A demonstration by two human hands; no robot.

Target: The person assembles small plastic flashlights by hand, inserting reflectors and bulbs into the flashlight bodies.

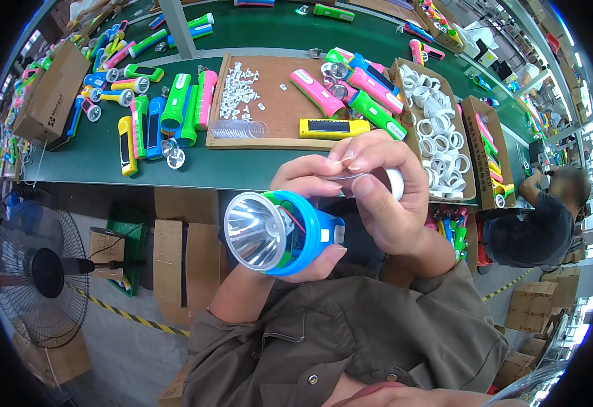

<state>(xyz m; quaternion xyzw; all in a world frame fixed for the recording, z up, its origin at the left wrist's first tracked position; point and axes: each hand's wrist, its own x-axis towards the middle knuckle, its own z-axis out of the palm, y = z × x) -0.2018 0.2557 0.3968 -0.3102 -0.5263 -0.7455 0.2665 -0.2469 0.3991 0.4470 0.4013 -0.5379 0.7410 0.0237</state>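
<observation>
The blue flashlight sits gripped in the left hand at mid frame, shiny cup bare, while the right hand pinches a white ring, not yet on.

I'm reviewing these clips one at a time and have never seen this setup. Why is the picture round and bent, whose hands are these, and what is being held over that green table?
One wide fisheye camera on the person's head looks down, so straight edges bend near the rim. No machine is involved: both bare hands are the wearer's. The left hand holds a blue flashlight with its shiny reflector open. The right hand holds a white ring and, it seems, a clear disc just above it. On the green table lie coloured flashlights, a cardboard tray of small white parts and a box of white rings. Another person works at the right.
</observation>
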